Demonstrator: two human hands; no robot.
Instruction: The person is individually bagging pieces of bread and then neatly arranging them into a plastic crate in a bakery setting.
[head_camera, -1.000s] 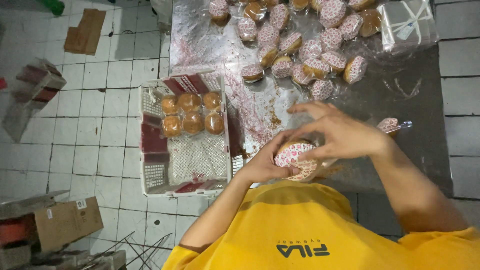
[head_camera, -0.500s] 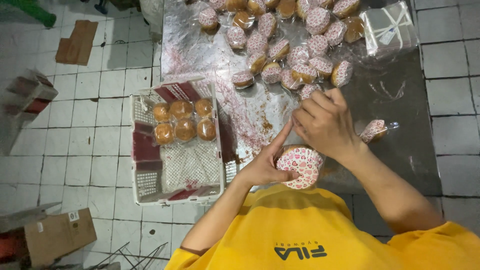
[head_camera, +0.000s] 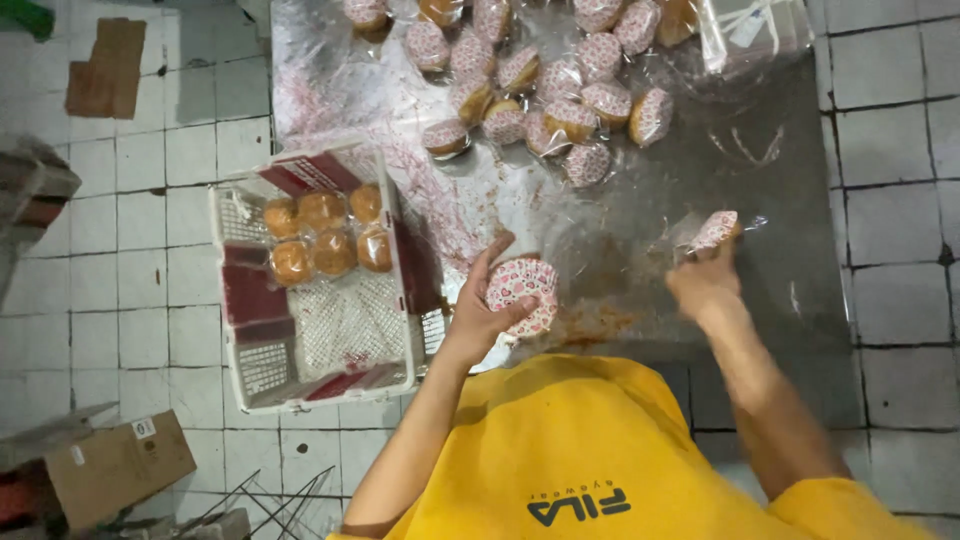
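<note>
My left hand (head_camera: 478, 312) holds a round bun in a heart-patterned paper cup and clear wrap (head_camera: 522, 292), just above the near edge of the metal table (head_camera: 760, 180). My right hand (head_camera: 705, 285) is out to the right, its fingers closed on a single wrapped bun (head_camera: 716, 231) that lies on the table. A pile of several similar wrapped buns (head_camera: 545, 75) lies at the far side. To the left stands a white plastic crate (head_camera: 250, 375) with several golden buns (head_camera: 325, 238) lined up in its far half.
A clear plastic sheet with red smears (head_camera: 400, 150) covers the table's left part. Clear bags (head_camera: 755, 30) lie at the far right corner. On the tiled floor are a cardboard box (head_camera: 115, 465) at near left and flat cardboard (head_camera: 105, 65) at far left.
Both hands were together on the patterned bun near my chest. My right hand has let go and moved right to the lone wrapped bun; my left hand keeps the first bun.
</note>
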